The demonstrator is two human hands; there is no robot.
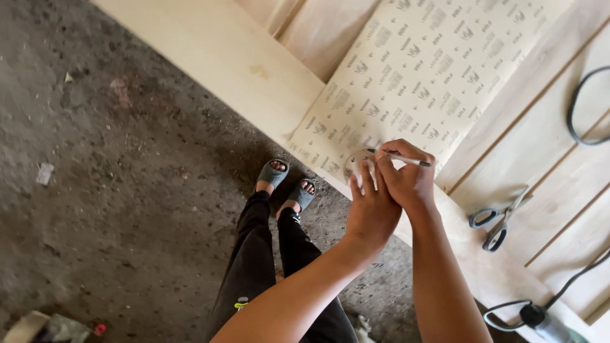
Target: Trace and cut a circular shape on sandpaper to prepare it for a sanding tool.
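The person is leaning over the wooden bench (254, 70), working at its near edge. The left hand (372, 213) is pressing a round disc (357, 159) flat on the sandpaper sheet (419, 70), fingers spread and grasping nothing. The right hand (410, 174) is pinching a pen (400, 157), tracing around it. The sheet looks thin, light and floppy, gritty rather than slippery; I'd hold it flat by its edge. Scissors (499, 222) are lying towards the bench's right end.
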